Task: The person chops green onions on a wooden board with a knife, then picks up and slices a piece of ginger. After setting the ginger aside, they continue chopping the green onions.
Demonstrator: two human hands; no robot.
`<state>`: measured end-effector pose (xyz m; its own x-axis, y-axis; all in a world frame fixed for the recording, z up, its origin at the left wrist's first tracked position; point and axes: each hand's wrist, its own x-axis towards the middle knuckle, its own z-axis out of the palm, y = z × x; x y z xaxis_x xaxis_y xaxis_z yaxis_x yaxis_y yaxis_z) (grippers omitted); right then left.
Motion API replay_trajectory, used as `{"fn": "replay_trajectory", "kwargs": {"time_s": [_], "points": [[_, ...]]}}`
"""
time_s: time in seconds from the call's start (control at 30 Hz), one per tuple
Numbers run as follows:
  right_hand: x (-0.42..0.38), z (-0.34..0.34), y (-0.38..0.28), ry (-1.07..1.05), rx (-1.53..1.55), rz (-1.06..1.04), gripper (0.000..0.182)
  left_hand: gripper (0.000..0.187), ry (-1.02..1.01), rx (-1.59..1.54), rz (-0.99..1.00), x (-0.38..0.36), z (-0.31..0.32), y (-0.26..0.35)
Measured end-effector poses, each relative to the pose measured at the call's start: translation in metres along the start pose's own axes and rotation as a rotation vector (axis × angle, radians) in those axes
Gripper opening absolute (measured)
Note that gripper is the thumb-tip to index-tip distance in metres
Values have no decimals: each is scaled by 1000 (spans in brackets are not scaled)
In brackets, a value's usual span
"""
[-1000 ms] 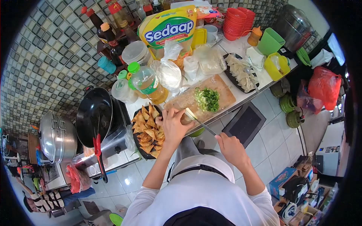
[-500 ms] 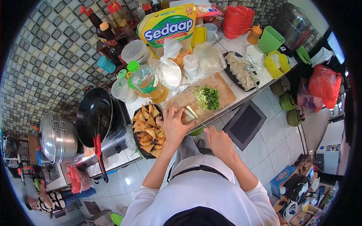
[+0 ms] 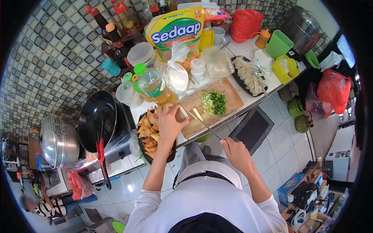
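My right hand (image 3: 237, 153) is wrapped round the handle of a knife (image 3: 210, 129), whose blade reaches over the front edge of the wooden cutting board (image 3: 229, 87). The blade's tip lies close to a pale spring onion stalk (image 3: 197, 114). At the board's left end, my left hand (image 3: 170, 122) is curled, with a short white spring onion piece (image 3: 183, 112) between thumb and fingers. Chopped spring onion (image 3: 216, 103), white and green, is heaped mid-board. Beside and partly beneath my left wrist is a black plate of fried, folded triangular pastries (image 3: 149, 143).
An oil bottle (image 3: 155, 83) and a bag of flour-like powder (image 3: 176, 75) stand behind the board. Rightward are a plate of pale dumplings (image 3: 248, 73) and a yellow container (image 3: 285, 68). A black wok (image 3: 97, 120) sits on the stove at left. Another person (image 3: 50, 206) is far lower left.
My left hand has moved left with the white piece, away from the spring onion stalk. My right hand has shifted right and down, and more of the knife blade shows.
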<state>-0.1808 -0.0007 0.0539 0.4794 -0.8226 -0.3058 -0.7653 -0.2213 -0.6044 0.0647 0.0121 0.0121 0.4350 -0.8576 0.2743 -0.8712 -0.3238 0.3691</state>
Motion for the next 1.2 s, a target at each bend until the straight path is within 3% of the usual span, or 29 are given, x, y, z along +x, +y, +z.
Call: {"fn": "replay_trajectory", "kwargs": {"time_s": [0.17, 0.37, 0.6, 0.7, 0.87, 0.97, 1.2], "points": [[1, 11, 7, 27, 170, -33, 39, 54, -17, -344, 160, 7, 19, -32], [10, 26, -1, 35, 210, -85, 38, 55, -90, -133, 117, 2, -1, -18], [4, 13, -3, 145, 330, -97, 33, 50, -43, -202, 132, -5, 0, -11], [3, 9, 2, 184, 337, -77, 32, 42, 3, -244, 173, -6, 4, -5], [5, 14, 10, 170, 254, -35, 33, 24, 67, -37, 242, -7, 3, 8], [3, 20, 15, 189, 249, -71, 34, 21, 49, 52, 158, -6, 0, 18], [4, 16, 10, 113, 253, -15, 38, 11, 53, 33, 216, -4, 12, 14]]}}
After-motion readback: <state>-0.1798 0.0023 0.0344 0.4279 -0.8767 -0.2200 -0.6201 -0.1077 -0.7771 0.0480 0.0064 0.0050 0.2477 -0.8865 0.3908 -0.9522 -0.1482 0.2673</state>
